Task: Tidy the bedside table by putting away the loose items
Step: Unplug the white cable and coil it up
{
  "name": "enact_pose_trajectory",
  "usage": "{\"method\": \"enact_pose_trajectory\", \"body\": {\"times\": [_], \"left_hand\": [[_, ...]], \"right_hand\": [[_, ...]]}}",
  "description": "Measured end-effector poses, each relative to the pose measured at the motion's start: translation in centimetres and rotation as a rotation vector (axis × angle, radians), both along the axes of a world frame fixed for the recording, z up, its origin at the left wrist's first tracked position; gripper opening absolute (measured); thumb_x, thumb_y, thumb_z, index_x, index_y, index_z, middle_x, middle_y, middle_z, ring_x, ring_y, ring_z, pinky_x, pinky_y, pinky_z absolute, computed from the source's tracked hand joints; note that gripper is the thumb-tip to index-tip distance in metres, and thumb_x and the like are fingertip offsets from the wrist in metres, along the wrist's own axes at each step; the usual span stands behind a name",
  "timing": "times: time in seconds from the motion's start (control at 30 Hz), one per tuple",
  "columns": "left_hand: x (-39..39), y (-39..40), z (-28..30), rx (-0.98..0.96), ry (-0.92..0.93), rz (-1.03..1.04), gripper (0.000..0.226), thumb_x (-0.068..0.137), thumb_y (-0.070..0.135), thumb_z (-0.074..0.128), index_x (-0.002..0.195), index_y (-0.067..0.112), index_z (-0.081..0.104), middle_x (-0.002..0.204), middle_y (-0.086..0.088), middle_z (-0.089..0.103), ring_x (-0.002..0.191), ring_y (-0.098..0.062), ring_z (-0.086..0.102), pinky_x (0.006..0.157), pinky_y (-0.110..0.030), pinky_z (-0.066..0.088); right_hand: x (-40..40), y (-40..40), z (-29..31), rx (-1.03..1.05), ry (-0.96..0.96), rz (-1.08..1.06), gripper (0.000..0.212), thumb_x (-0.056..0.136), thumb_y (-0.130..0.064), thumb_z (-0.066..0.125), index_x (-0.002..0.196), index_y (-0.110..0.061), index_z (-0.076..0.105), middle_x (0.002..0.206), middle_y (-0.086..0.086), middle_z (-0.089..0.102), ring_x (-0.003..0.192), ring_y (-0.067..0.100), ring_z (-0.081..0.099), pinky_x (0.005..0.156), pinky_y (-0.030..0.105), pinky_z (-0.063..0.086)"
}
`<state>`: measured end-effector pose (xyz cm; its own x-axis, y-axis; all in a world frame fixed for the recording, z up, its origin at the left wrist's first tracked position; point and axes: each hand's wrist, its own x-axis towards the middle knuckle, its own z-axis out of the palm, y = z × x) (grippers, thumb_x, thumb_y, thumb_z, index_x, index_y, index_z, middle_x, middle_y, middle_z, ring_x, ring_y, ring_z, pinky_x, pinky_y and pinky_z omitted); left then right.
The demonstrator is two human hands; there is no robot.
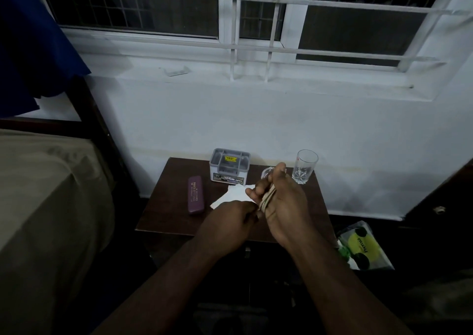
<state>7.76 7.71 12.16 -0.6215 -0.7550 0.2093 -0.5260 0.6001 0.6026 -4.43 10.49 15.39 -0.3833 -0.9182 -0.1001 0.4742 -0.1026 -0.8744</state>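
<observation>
Over the dark wooden bedside table (166, 219), my right hand (284, 204) holds a coil of pale cable (267, 198) wound around its fingers, a loop showing above the fingertips. My left hand (227, 226) sits just left of it, fingers curled, pinching the cable's lower end. On the table lie a purple case (195, 195), a white sheet of paper (230, 196) partly hidden by my hands, a grey lidded plastic box (229, 166) and an empty drinking glass (304, 166).
A bed with a tan cover (46, 206) and dark frame stands left of the table. A white wall and barred window are behind. A green and white packet (363, 245) lies on the floor at the right, beside dark furniture (440, 201).
</observation>
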Motion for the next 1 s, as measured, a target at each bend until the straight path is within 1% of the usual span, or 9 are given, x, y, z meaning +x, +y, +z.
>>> {"method": "enact_pose_trajectory", "body": {"times": [0.17,0.27,0.37,0.5,0.57,0.63,0.73,0.87,1.0], "left_hand": [[0.9,0.1,0.9,0.019,-0.077,-0.061,0.028,0.091,0.032,0.064,0.066,0.037,0.054,0.064,0.013,0.051,0.065,0.001,0.049,0.060,-0.024,0.030],[1.5,-0.4,1.1,0.058,-0.027,-0.028,0.009,0.087,0.031,0.070,0.079,0.028,0.072,0.077,0.015,0.061,0.077,-0.001,0.058,0.071,-0.027,0.045],[1.9,-0.6,1.5,0.109,0.135,0.018,0.002,0.083,0.026,0.075,0.084,0.027,0.074,0.083,0.011,0.072,0.079,-0.001,0.066,0.074,-0.026,0.052],[2.0,-0.6,1.5,0.228,0.305,0.076,0.018,0.083,0.020,0.078,0.093,0.031,0.069,0.075,0.005,0.069,0.065,-0.001,0.061,0.063,-0.015,0.047],[1.9,-0.7,1.0,0.335,0.412,0.122,0.026,0.084,0.016,0.077,0.103,0.032,0.068,0.076,-0.003,0.066,0.066,-0.007,0.062,0.064,-0.023,0.051],[1.7,-0.6,0.7,0.482,0.586,0.205,0.029,0.085,0.007,0.075,0.109,0.021,0.067,0.077,-0.013,0.064,0.064,-0.012,0.064,0.063,-0.027,0.054],[1.5,0.0,0.2,0.612,0.753,0.265,0.020,0.085,0.003,0.073,0.104,0.005,0.069,0.073,-0.013,0.061,0.059,-0.011,0.063,0.056,-0.021,0.051],[1.4,0.1,-0.1,0.497,0.713,0.219,0.017,0.082,0.008,0.077,0.083,-0.006,0.068,0.072,-0.022,0.065,0.062,-0.016,0.061,0.059,-0.022,0.049],[0.8,1.0,0.5,0.464,0.644,0.086,0.014,0.080,0.007,0.080,0.080,-0.001,0.069,0.075,-0.021,0.067,0.064,-0.017,0.062,0.066,-0.029,0.052]], "right_hand": [[-1.3,-0.1,-0.3,0.053,0.201,0.023,0.025,0.104,-0.029,0.043,0.091,-0.010,0.054,0.069,0.011,0.069,0.063,0.021,0.069,0.069,0.031,0.058],[-1.9,0.2,-0.2,0.147,0.259,0.071,0.026,0.103,-0.031,0.045,0.095,-0.009,0.057,0.077,0.015,0.073,0.065,0.024,0.070,0.067,0.031,0.057],[-2.0,0.6,-0.3,0.214,0.233,0.154,0.025,0.103,-0.029,0.047,0.097,-0.005,0.053,0.080,0.018,0.073,0.062,0.026,0.069,0.062,0.031,0.055],[-1.5,1.2,-0.5,0.234,0.201,0.215,0.028,0.099,-0.030,0.055,0.085,-0.006,0.057,0.072,0.012,0.066,0.060,0.021,0.065,0.062,0.029,0.052],[-1.5,1.3,-0.3,0.213,0.133,0.216,0.028,0.099,-0.027,0.054,0.082,-0.006,0.058,0.075,0.015,0.067,0.062,0.022,0.068,0.063,0.029,0.054],[-1.6,1.3,0.2,0.191,0.007,0.223,0.029,0.100,-0.025,0.050,0.080,-0.006,0.060,0.082,0.020,0.071,0.071,0.028,0.072,0.069,0.032,0.058],[-2.0,1.4,0.3,0.184,-0.047,0.234,0.028,0.100,-0.025,0.048,0.083,-0.008,0.061,0.088,0.019,0.074,0.083,0.031,0.072,0.080,0.036,0.057],[-1.8,1.4,-0.2,0.153,0.048,0.210,0.029,0.101,-0.024,0.047,0.086,-0.006,0.063,0.084,0.017,0.070,0.076,0.026,0.070,0.073,0.034,0.057],[-1.6,1.4,-0.2,0.129,0.040,0.157,0.031,0.102,-0.025,0.047,0.087,-0.004,0.064,0.078,0.013,0.069,0.066,0.022,0.066,0.058,0.031,0.051]]}}
